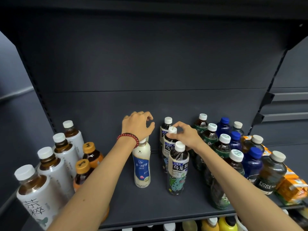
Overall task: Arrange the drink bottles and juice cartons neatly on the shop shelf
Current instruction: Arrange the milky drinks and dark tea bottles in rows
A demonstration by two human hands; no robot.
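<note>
On the dark shelf (120, 194) stands a cream milk-tea bottle (141, 164) with a blue label. My left hand (136, 125) hovers just above and behind it, fingers curled apart with nothing visible in them; the wrist hides the bottle's cap. To its right, three Suntory oolong tea bottles form a line front to back. My right hand (188, 137) pinches the white cap of the middle oolong bottle (168, 145), behind the front one (178, 167). Orange juice cartons (291, 187) lie at the far right.
Right of the oolong line are rows of green-labelled dark bottles (221, 147), blue bottles (251, 162) and Forest Soda bottles (270, 174). At the left stand white-labelled tea bottles (38, 189) and orange-capped bottles (90, 154). Yellow bottles (226, 224) show on the shelf below.
</note>
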